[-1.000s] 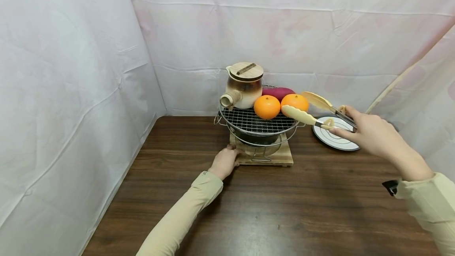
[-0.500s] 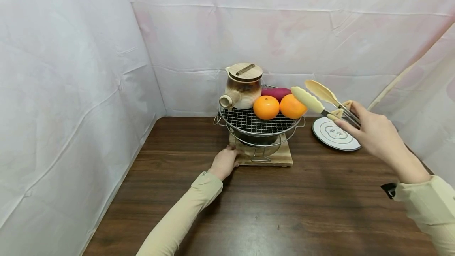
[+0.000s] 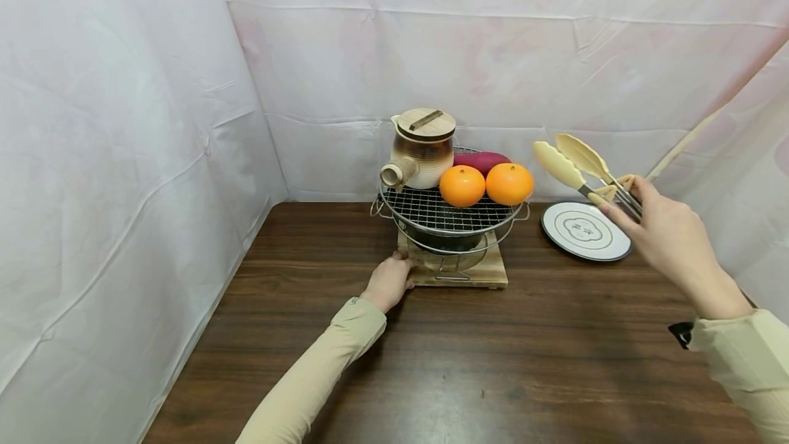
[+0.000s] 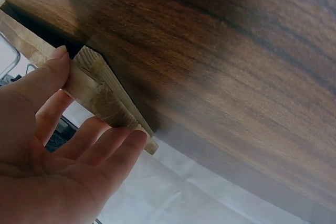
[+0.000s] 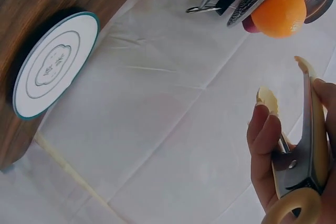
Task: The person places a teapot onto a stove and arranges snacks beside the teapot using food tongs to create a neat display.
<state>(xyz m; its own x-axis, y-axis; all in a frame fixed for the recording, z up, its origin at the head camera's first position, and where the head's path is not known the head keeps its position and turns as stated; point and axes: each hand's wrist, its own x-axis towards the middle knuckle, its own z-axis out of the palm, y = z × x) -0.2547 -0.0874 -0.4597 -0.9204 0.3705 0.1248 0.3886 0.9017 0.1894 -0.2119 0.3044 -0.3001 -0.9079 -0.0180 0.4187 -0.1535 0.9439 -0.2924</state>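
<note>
My left hand (image 3: 390, 283) grips the left front corner of a square wooden board (image 3: 493, 267); the left wrist view shows thumb and fingers at its edge (image 4: 102, 100). On the board stands a round wire-topped grill (image 3: 425, 213). Two oranges (image 3: 462, 186) (image 3: 509, 184), a purple sweet potato (image 3: 487, 159) and a side-handled clay teapot (image 3: 425, 156) with a wooden lid rest on its mesh. Right of the grill, my right hand (image 3: 674, 242) holds tongs (image 3: 559, 166) with cream tips raised. Nothing is between the tips, which stand apart.
A white plate (image 3: 555, 225) with a dark rim and a printed centre lies on the dark wooden table (image 3: 481, 368), right of the grill and below the tongs. Pale cloth (image 3: 481, 53) hangs behind and along both sides.
My right hand has drawn the tongs back from the right orange, up and to the right, uncovering the plate. The left hand stays at the board; the fruit stays on the mesh.
</note>
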